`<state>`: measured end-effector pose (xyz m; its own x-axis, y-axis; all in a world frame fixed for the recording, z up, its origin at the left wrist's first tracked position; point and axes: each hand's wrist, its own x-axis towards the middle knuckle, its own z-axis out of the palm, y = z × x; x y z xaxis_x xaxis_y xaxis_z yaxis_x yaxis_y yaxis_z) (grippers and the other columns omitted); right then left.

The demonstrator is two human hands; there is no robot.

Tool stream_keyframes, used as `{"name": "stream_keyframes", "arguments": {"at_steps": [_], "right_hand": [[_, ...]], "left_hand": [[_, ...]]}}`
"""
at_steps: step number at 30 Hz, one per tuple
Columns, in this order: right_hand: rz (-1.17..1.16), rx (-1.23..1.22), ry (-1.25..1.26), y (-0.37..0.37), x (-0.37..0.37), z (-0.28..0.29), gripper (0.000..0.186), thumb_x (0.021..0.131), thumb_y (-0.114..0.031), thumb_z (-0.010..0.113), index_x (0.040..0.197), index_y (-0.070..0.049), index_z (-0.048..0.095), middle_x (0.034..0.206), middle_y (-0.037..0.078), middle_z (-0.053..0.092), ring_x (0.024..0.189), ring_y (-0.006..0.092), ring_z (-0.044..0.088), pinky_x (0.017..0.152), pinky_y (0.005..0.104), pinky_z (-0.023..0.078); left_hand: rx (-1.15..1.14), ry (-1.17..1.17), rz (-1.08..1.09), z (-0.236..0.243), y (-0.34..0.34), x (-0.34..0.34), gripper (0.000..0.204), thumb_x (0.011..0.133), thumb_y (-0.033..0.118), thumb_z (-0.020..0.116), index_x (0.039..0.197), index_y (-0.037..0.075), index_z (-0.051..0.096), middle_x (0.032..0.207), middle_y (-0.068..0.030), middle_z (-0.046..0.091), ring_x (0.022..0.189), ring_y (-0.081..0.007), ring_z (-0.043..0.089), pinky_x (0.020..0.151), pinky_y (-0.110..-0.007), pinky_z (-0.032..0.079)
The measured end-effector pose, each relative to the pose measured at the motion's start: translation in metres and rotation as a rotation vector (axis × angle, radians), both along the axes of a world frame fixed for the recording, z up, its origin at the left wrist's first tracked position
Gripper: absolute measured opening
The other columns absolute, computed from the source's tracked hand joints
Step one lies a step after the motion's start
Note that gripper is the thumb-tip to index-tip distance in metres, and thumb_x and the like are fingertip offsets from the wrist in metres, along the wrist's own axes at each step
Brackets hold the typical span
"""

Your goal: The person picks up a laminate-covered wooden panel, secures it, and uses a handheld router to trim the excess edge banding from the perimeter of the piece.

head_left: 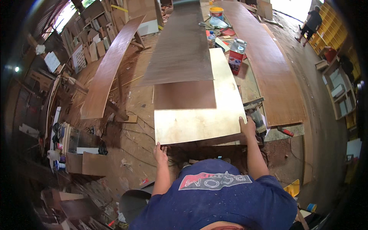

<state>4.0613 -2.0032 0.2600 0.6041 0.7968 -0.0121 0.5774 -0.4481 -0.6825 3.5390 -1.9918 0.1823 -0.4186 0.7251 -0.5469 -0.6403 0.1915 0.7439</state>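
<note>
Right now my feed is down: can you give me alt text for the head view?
A person holds a pale plywood sheet by its near corners, left hand and right hand, over a workbench. A dark veneer sheet overlaps its far end; a power tool and red can sit to the right.

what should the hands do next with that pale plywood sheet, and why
Probably slide the pale plywood sheet forward to square it. The left hand grips its near-left corner, the right hand its near-right edge, and the dark veneer sheet overlaps its far end.
</note>
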Motion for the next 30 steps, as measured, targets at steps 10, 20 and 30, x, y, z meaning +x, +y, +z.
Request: {"name": "stream_keyframes", "arguments": {"at_steps": [10, 20, 30], "right_hand": [[0.025, -0.248, 0.010, 0.035, 0.002, 0.003, 0.082, 0.099, -0.073, 0.053, 0.121, 0.003, 0.075, 0.123, 0.035, 0.070, 0.121, 0.0512, 0.065, 0.104, 0.0539, 0.051], [-0.013, -0.244, -0.144, 0.003, -0.030, 0.020, 0.079, 0.100, -0.069, 0.055, 0.126, 0.004, 0.073, 0.123, 0.035, 0.070, 0.117, 0.0503, 0.067, 0.102, 0.0546, 0.052], [-0.015, -0.208, -0.043, -0.041, -0.040, 0.003, 0.074, 0.099, -0.070, 0.056, 0.120, -0.001, 0.077, 0.116, 0.031, 0.074, 0.113, 0.0485, 0.069, 0.098, 0.0540, 0.053]], "left_hand": [[0.048, 0.097, -0.047, 0.010, 0.015, -0.027, 0.033, 0.107, 0.025, 0.064, 0.133, 0.005, 0.059, 0.118, -0.0091, 0.067, 0.113, -0.0247, 0.062, 0.110, -0.054, 0.045], [-0.041, 0.263, -0.182, -0.010, 0.012, -0.057, 0.033, 0.107, 0.029, 0.063, 0.131, 0.006, 0.068, 0.119, -0.0057, 0.072, 0.111, -0.0202, 0.065, 0.096, -0.043, 0.051], [-0.094, 0.459, -0.370, -0.011, 0.001, -0.083, 0.039, 0.103, 0.041, 0.069, 0.112, 0.003, 0.072, 0.095, -0.0047, 0.073, 0.089, -0.0154, 0.065, 0.081, -0.034, 0.051]]}}
